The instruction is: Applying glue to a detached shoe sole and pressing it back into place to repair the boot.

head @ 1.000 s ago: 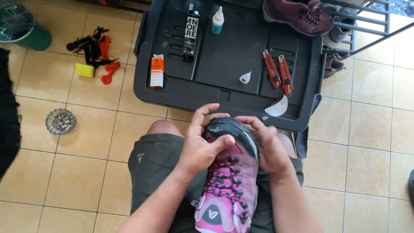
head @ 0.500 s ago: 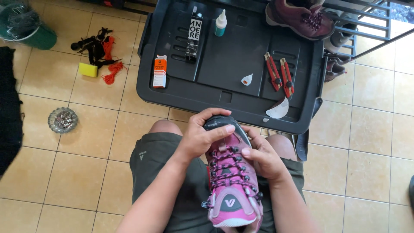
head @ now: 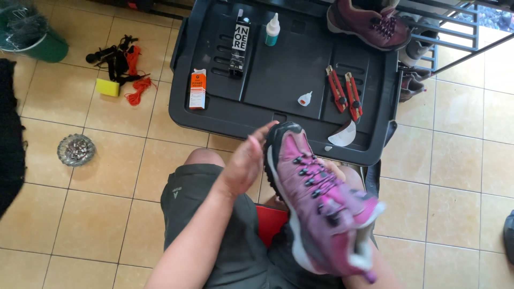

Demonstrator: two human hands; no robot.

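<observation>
A pink and purple hiking shoe [head: 317, 199] with a black toe cap lies tilted over my lap, toe pointing away from me. My left hand [head: 247, 158] presses flat against the shoe's left side near the toe. My right hand [head: 336, 172] is mostly hidden under the shoe and supports it from below; only some fingers show past the laces. I sit with grey shorts on, knees just before a black plastic lid [head: 289, 80].
On the black lid lie an orange box [head: 197, 89], a black box [head: 240, 45], a glue bottle [head: 272, 29], a small cap [head: 304, 98], two red cutters [head: 345, 94] and a white scrap [head: 342, 135]. Another maroon shoe [head: 369, 24] rests behind. Cords and a yellow sponge [head: 108, 86] lie on the tiled floor.
The shoe has been turned from upright onto its side and swung right. My left hand moved from the toe top to the shoe's left side.
</observation>
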